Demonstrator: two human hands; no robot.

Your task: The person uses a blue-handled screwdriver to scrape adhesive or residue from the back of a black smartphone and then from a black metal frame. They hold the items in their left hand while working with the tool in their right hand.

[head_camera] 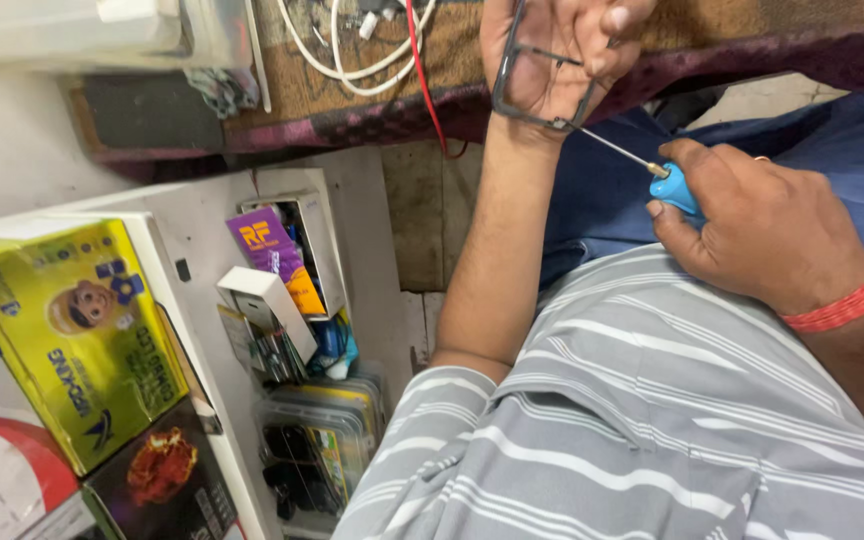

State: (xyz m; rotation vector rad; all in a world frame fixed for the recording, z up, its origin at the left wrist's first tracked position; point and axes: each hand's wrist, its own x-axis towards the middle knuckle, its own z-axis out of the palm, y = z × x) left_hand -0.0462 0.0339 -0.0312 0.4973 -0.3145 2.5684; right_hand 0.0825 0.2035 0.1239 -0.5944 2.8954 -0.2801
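Up near the top edge, the left hand (562, 55) grips a thin dark frame (542, 85) — fingers curled over its upper side, palm behind it, the forearm running down toward the striped shirt (642, 420). Right of it and lower, the right hand (762, 225) is closed round the blue handle of a screwdriver (642, 165); its slim metal shaft slants up-left, and the tip meets the frame's lower corner just beside the left wrist. A red band (842, 302) sits on the right wrist. Behind both hands lies a brown mat (752, 25) with white cables (352, 55) and a red wire (427, 90) trailing over its edge. Blue cloth (832, 130) shows under the right hand. At lower left — well apart from the hands — a yellow box (72, 340) rests on a white shelf (202, 300), with a purple packet (267, 245), a small white box (267, 305) and clear plastic cases (322, 440) packed beside it.
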